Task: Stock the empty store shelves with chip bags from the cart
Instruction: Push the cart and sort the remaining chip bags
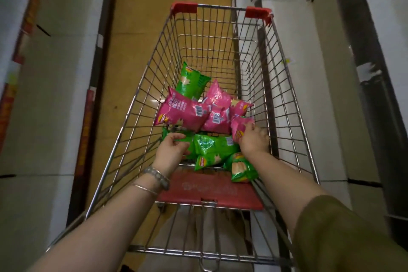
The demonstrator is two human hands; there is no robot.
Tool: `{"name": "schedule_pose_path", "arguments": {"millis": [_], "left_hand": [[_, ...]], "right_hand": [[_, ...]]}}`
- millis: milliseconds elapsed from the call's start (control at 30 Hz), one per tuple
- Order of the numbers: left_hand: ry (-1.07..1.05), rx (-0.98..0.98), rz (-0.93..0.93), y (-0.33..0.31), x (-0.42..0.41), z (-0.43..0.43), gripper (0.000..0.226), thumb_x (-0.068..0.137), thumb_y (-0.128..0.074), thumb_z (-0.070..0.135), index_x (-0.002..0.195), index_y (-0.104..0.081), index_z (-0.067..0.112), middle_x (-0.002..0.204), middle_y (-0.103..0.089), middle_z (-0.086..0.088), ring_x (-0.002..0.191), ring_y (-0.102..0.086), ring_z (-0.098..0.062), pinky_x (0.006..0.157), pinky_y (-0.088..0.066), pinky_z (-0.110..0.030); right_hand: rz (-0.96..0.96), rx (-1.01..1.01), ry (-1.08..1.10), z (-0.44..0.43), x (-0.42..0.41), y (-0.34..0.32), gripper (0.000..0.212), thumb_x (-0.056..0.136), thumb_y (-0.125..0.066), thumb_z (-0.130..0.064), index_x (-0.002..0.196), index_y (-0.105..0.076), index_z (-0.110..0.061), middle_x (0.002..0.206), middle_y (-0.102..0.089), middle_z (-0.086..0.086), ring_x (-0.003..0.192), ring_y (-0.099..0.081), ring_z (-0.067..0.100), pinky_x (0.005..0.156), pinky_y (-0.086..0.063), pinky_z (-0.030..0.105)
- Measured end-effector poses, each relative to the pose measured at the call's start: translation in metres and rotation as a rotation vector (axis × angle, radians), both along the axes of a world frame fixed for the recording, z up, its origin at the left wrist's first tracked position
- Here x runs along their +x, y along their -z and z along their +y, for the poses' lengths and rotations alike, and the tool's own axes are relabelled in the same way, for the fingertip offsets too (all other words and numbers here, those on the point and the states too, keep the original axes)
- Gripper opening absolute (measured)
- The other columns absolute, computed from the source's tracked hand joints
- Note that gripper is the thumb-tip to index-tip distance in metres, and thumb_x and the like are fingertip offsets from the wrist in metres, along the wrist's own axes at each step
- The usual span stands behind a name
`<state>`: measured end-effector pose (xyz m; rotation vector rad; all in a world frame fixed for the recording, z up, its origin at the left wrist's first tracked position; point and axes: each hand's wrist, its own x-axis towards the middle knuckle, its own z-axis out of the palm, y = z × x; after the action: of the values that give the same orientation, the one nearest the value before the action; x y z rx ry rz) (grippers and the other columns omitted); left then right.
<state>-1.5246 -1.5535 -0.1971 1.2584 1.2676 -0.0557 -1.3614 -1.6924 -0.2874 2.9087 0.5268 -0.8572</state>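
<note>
White shelves (55,95) flank the cart (287,86); left hand (171,152) pinches a green bag (183,139), right hand (254,139) grips a pink bag (241,125).

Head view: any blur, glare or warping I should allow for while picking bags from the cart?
Head view: dim overall; wide-angle warp leans the shelves outward at the edges; the cart wires on the right are smeared; small glare on the floor through the wires; left hand on a green bag and right hand on a pink bag look fairly sharp, bag print soft.
</note>
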Motion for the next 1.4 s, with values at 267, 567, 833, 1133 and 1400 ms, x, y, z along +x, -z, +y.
{"name": "schedule_pose_path", "arguments": {"millis": [267, 567, 833, 1133, 1400], "left_hand": [[0.383, 0.246, 0.05, 0.0, 0.002, -0.004, 0.073, 0.074, -0.078, 0.014, 0.136, -0.04, 0.016, 0.124, -0.05, -0.005, 0.107, -0.055, -0.021, 0.091, -0.049, -0.035], [0.38, 0.395, -0.057, 0.001, -0.001, 0.004, 0.126, 0.045, -0.093, 0.034, 0.146, -0.019, 0.021, 0.139, -0.043, -0.005, 0.126, -0.046, -0.02, 0.107, -0.039, -0.037], [-0.434, -0.385, -0.33, -0.006, 0.005, 0.017, 0.034, 0.077, -0.072, 0.011, 0.109, -0.061, 0.015, 0.097, -0.072, -0.013, 0.072, -0.07, -0.025, 0.061, -0.059, -0.037], [-0.453, -0.365, -0.254, -0.006, -0.003, 0.025, 0.031, 0.071, -0.075, 0.008, 0.1, -0.064, 0.011, 0.088, -0.074, -0.013, 0.071, -0.071, -0.027, 0.064, -0.059, -0.039], [-0.553, -0.228, -0.099, 0.011, -0.009, 0.023, 0.051, 0.065, -0.082, 0.009, 0.11, -0.059, 0.006, 0.099, -0.07, -0.017, 0.084, -0.069, -0.035, 0.076, -0.057, -0.049]], "right_hand": [[-0.113, 0.305, 0.05, 0.034, 0.008, -0.065, 0.047, 0.092, -0.048, -0.044, 0.124, -0.048, -0.01, 0.106, -0.063, 0.011, 0.097, -0.06, 0.031, 0.082, -0.049, 0.038], [0.635, 0.471, 0.379, 0.106, -0.011, -0.123, 0.021, 0.085, -0.059, -0.026, 0.073, -0.056, -0.009, 0.069, -0.061, 0.011, 0.068, -0.065, 0.032, 0.065, -0.058, 0.042], [0.675, 0.68, 0.492, 0.148, 0.005, -0.063, 0.026, 0.098, -0.042, -0.028, 0.09, -0.054, -0.007, 0.077, -0.061, 0.006, 0.069, -0.057, 0.023, 0.066, -0.049, 0.031], [0.446, 0.308, -0.111, 0.151, -0.018, 0.0, 0.055, 0.103, -0.031, -0.023, 0.149, -0.005, -0.007, 0.157, -0.01, 0.015, 0.144, -0.011, 0.033, 0.115, -0.012, 0.043], [0.249, 0.713, 0.239, 0.127, 0.007, -0.003, 0.052, 0.069, -0.077, -0.042, 0.111, -0.061, -0.016, 0.105, -0.063, 0.003, 0.1, -0.06, 0.021, 0.079, -0.049, 0.026]]}}
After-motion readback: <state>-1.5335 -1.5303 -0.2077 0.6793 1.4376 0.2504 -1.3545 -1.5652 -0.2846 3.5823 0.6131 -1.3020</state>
